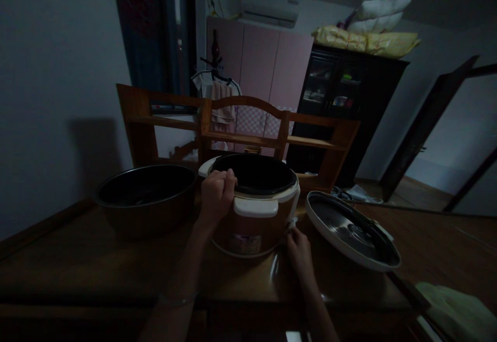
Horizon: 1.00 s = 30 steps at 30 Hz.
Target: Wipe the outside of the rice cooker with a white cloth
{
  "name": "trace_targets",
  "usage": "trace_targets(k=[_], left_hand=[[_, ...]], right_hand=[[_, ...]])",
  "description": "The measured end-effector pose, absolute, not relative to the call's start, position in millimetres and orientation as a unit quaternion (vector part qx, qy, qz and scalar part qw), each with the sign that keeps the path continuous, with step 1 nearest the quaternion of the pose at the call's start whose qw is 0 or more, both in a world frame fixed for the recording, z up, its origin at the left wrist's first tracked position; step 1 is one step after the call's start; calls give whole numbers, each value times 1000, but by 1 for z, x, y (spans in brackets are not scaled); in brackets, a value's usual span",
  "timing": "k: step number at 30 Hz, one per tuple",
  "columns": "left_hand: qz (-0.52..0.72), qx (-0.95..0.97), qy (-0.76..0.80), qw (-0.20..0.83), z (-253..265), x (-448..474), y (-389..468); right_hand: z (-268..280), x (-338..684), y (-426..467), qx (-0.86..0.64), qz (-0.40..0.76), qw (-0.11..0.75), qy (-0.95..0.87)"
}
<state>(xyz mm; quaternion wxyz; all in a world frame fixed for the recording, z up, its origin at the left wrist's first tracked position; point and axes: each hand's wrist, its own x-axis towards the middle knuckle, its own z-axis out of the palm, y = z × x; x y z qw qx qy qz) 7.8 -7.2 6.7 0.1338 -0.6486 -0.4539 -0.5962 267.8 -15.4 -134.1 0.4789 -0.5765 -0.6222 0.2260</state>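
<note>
A rice cooker [258, 228] with a brown body, white rim and white handles stands lidless on the wooden desk [229, 285]. Its inside is black. My left hand [217, 194] is closed over the cooker's near left rim, thumb up. Low on the cooker's right side, my right hand [298, 249] pinches a small white piece [292, 223]; a white strip runs from there up to the rim, and its exact kind is unclear in the dim light. To the right lies the round lid [353, 231], tilted, with its metallic inner face up.
A large dark inner pot [145, 202] stands left of the cooker. Behind rises the desk's wooden shelf rack [248, 137]. Pale green fabric [458, 311] lies at the lower right, past the desk edge. A pink wardrobe [258, 57] and dark cabinet [361, 86] stand farther back.
</note>
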Motion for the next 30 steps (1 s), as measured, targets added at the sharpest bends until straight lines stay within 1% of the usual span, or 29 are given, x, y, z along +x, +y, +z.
trace_targets(k=[15, 24, 30], left_hand=[[-595, -653, -447, 141, 6, 7, -6], [-597, -646, -457, 136, 6, 8, -7], [-593, -645, -462, 134, 6, 8, -8]], right_hand=[[-104, 266, -36, -565, 235, 459, -643], [-78, 246, -62, -544, 177, 513, -640], [-90, 237, -63, -517, 151, 531, -654]])
